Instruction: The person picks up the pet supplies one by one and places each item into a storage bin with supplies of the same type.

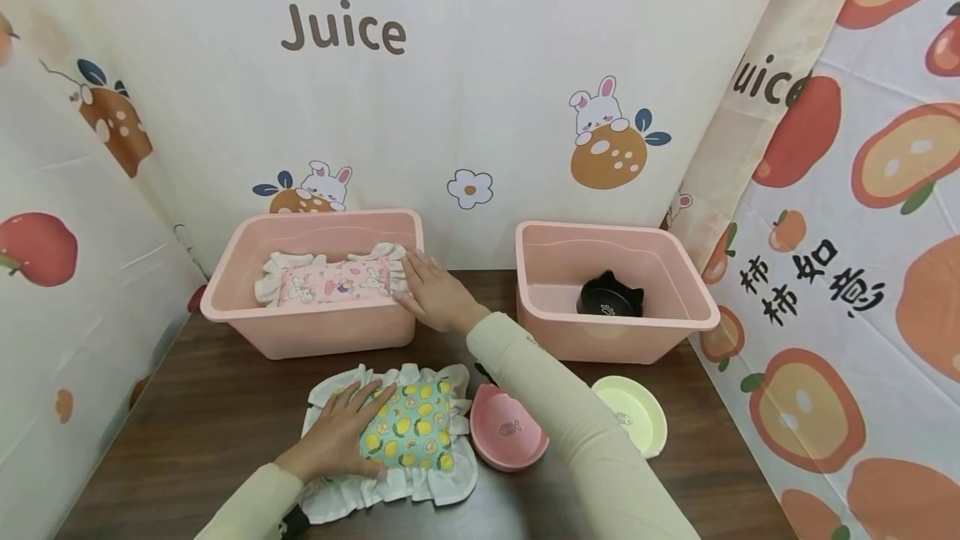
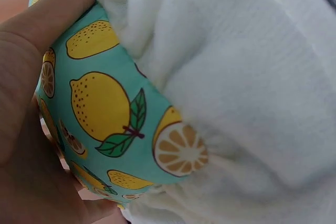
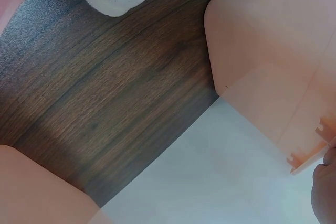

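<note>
My left hand (image 1: 341,432) rests, fingers spread, on the left part of a small teal pillow (image 1: 420,423) with a lemon print and white ruffles. The left wrist view shows the thumb and fingers pressed against its printed cloth (image 2: 100,106). Farther forward, my right hand (image 1: 438,294) reaches over the right end of the left pink bin (image 1: 315,336), its fingers extended at the rim. Inside that bin lies a pink bunny-print pillow (image 1: 337,282) with white ruffles, close by the fingertips. Only a bit of the right hand (image 3: 324,187) appears in its wrist view.
A second pink bin (image 1: 615,340) stands at the right with a black cat-eared bowl (image 1: 611,297) inside. On the brown wooden table (image 1: 202,415) are a pink bowl (image 1: 510,432) and a pale yellow bowl (image 1: 637,411). The right forearm passes between them. Printed curtains (image 1: 465,90) hang behind.
</note>
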Action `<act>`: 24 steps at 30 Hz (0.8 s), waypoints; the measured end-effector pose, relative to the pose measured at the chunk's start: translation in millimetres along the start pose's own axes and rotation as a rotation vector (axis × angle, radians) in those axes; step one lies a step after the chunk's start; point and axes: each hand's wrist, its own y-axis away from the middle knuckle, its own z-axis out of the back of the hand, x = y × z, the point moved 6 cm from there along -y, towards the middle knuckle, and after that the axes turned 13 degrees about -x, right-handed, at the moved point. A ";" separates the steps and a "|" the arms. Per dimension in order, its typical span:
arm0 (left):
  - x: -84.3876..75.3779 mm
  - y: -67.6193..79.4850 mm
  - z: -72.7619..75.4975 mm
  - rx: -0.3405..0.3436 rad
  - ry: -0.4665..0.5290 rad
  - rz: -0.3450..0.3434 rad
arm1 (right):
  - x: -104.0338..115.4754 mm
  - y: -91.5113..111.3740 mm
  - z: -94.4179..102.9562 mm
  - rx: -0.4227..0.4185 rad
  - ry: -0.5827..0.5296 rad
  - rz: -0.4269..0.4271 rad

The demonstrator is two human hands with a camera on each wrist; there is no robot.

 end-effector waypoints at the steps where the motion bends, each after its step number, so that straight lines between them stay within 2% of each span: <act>1: 0.1 -0.6 0.0 0.000 -0.006 -0.006 | 0.0 -0.1 0.3 -0.003 -0.003 0.000; 8: 0.8 -2.1 -0.6 0.014 -0.028 -0.002 | -0.8 0.2 0.4 -0.006 -0.004 0.000; 13: -0.7 -1.0 1.8 -0.003 -0.039 -0.003 | -0.5 0.3 0.4 0.000 -0.003 0.000; 20: 0.2 6.3 6.3 -0.031 -0.084 -0.002 | -0.3 0.0 0.3 -0.012 -0.002 0.010; 24: 1.4 11.4 9.9 -0.047 -0.070 0.018 | -0.6 0.4 0.1 -0.010 0.003 0.009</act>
